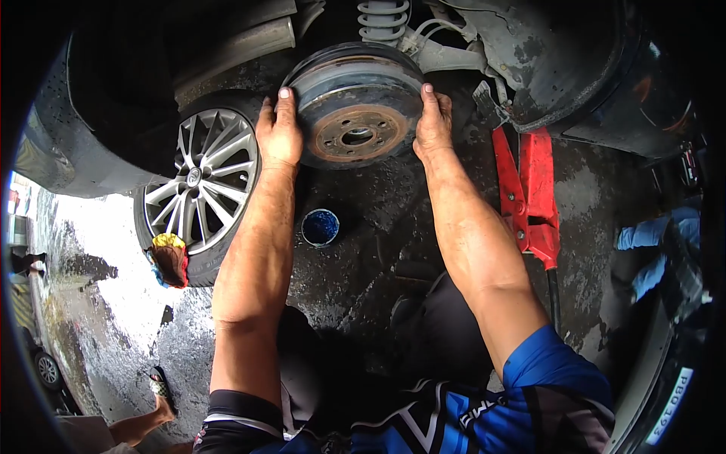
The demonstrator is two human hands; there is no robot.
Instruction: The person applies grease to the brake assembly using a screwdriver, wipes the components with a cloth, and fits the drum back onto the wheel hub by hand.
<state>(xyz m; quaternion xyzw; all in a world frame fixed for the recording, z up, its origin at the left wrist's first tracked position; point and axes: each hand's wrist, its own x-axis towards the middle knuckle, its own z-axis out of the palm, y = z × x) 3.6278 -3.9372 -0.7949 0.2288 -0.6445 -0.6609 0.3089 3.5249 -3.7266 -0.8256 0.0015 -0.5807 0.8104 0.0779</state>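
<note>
A round grey brake drum with a rusty centre face (361, 129) is at the top middle, below a coil spring (383, 21). My left hand (280, 130) grips its left edge, thumb pointing up. On the right edge, my right hand (433, 122) presses in the same way, thumb up and fingers mostly hidden behind the rim. The drum's face, with its centre hole and bolt holes, is turned towards me. Both forearms reach forward, one on each side of a small tin with blue contents (321, 228) on the floor.
An alloy wheel with tyre (194, 178) lies at left, a red-yellow cloth (171, 261) on its edge. A red floor jack (529, 193) stands at right under the car body (560, 57). Another person's foot (161, 392) shows at lower left, and blue cloth (652, 234) at far right.
</note>
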